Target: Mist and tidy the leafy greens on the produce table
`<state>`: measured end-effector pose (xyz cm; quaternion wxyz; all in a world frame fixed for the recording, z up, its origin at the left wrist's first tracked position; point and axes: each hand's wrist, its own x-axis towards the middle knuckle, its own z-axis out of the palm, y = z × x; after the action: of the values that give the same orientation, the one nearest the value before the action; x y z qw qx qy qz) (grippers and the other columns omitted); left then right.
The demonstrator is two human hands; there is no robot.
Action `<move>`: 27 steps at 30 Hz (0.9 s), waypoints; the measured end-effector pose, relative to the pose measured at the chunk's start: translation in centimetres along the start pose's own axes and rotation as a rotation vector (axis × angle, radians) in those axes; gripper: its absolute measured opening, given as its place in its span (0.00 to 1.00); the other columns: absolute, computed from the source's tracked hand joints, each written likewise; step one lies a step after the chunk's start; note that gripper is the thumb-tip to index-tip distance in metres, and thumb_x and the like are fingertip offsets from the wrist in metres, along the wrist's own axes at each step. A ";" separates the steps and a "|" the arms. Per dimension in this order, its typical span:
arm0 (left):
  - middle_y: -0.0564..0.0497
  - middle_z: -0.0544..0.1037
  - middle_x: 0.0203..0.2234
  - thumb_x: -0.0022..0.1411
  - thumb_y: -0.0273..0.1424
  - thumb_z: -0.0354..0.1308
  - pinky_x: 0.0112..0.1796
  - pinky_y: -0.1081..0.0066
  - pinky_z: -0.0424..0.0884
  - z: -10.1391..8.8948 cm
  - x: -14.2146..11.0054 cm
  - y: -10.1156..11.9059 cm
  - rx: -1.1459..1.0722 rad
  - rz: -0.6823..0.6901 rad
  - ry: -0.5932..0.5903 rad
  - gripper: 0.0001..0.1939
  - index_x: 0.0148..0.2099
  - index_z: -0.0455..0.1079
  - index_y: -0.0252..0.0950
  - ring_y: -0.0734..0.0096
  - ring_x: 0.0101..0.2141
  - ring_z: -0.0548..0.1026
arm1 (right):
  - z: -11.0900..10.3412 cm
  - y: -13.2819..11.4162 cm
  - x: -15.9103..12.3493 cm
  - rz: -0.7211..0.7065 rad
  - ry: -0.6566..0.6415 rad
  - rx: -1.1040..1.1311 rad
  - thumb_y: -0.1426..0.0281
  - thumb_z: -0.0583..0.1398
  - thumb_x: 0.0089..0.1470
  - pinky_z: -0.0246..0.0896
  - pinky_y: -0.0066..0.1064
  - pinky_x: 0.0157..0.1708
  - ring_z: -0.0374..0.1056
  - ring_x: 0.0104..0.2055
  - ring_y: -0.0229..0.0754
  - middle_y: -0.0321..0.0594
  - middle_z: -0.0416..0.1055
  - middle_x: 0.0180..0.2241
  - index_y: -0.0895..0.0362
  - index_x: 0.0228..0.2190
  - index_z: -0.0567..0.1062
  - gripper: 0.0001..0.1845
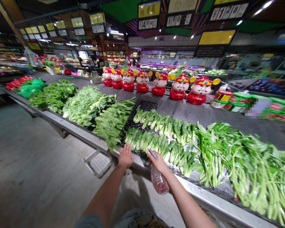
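Note:
Near the middle of the view, my left hand (126, 156) lies with outstretched fingers at the metal front edge of the vegetable display, touching or almost touching the nearest bok choy (139, 139). My right hand (158, 163) is wrapped round the upper part of a clear, ribbed plastic bottle (159, 181), which hangs tilted below it. A grey piece (152, 154) shows at the top of this hand; whether it belongs to the bottle I cannot tell. Bok choy lies in two rows in a black mesh tray (129, 122) just beyond both hands.
Long-stemmed leafy greens (247, 164) fill the right side. Flat leafy greens (116, 118) and more bunches (83, 103) lie leftward. Red figurines (160, 85) and stacked tubs (237, 100) stand behind. A white crate (99, 163) is under the metal edge (201, 193).

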<state>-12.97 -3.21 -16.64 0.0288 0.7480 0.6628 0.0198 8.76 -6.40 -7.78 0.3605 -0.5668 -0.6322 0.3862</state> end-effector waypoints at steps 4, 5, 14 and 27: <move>0.40 0.48 0.70 0.67 0.39 0.44 0.65 0.48 0.45 -0.3 0.1 0.1 0.003 -0.008 0.039 0.33 0.70 0.52 0.30 0.52 0.69 0.45 | -1.4 0.2 -0.2 -0.017 0.018 0.010 0.44 0.52 0.54 0.63 0.36 0.34 0.69 0.29 0.46 0.40 0.72 0.24 0.53 0.23 0.70 0.27; 0.40 0.51 0.69 0.68 0.40 0.43 0.65 0.47 0.45 -0.5 0.1 0.2 0.003 -0.010 0.049 0.32 0.70 0.53 0.31 0.53 0.69 0.46 | -1.9 0.1 -0.3 -0.019 0.031 0.006 0.44 0.52 0.54 0.64 0.36 0.35 0.70 0.30 0.46 0.41 0.73 0.25 0.54 0.23 0.71 0.27; 0.40 0.55 0.68 0.69 0.41 0.41 0.66 0.52 0.44 -1.4 1.4 2.7 -0.041 0.079 0.140 0.32 0.70 0.52 0.31 0.55 0.68 0.48 | -5.1 0.2 -1.5 0.054 0.102 0.006 0.42 0.54 0.50 0.65 0.38 0.36 0.72 0.31 0.48 0.42 0.75 0.26 0.53 0.23 0.72 0.28; 0.40 0.54 0.69 0.69 0.41 0.39 0.66 0.53 0.45 0.2 2.0 5.6 -0.091 0.133 0.063 0.32 0.70 0.52 0.30 0.55 0.68 0.47 | -6.1 1.3 -3.7 0.133 0.125 0.026 0.41 0.55 0.50 0.62 0.36 0.26 0.65 0.21 0.44 0.37 0.68 0.16 0.53 0.19 0.69 0.28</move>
<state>-7.18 -1.85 -16.49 0.0404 0.7874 0.6105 0.0753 15.12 -9.50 -6.30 0.3804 -0.6258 -0.5642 0.3814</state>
